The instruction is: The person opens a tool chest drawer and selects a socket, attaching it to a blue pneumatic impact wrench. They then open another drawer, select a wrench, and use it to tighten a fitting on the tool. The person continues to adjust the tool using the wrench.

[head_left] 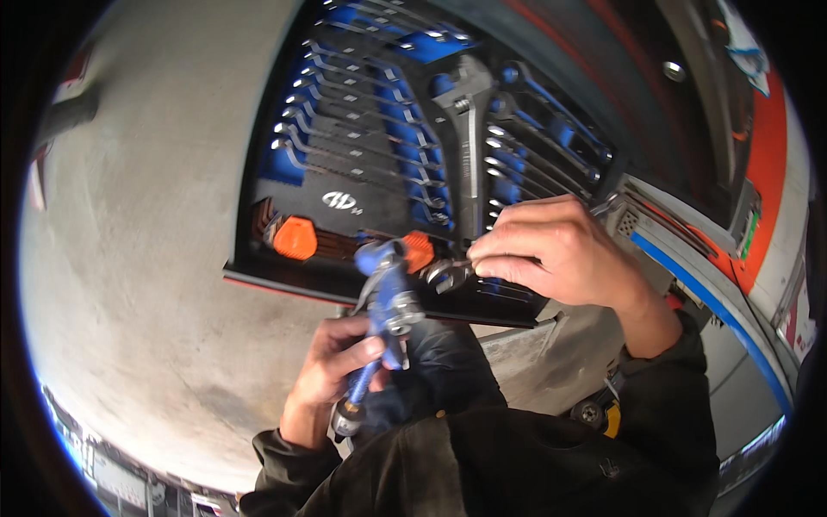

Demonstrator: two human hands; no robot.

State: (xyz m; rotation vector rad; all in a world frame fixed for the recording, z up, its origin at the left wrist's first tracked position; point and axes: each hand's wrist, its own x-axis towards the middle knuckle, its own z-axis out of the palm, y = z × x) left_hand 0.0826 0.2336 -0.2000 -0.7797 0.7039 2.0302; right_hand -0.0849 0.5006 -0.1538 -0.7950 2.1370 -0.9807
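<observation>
My left hand [332, 366] is closed round the handle of a blue pistol-shaped air tool [389, 289], blurred by motion, with a metal fitting at its lower end. The tool is held upright in front of the drawer's near edge. Over the near part of the open drawer [284, 291], my right hand [556, 250] pinches a shiny wrench [448, 276] between thumb and fingers. The wrench's head points left, toward the air tool; the rest of it is hidden under my hand. Just beyond my fingers lies a large adjustable wrench [469, 146] in the drawer's insert.
Rows of offset ring wrenches [353, 121] fill the drawer's left side, with more wrenches [534, 164] on the right. Two orange hex-key holders [295, 238] sit near the front. The tool cabinet [637, 86] rises beyond, beside a blue-edged bench [715, 297]. Concrete floor [155, 215] spreads left.
</observation>
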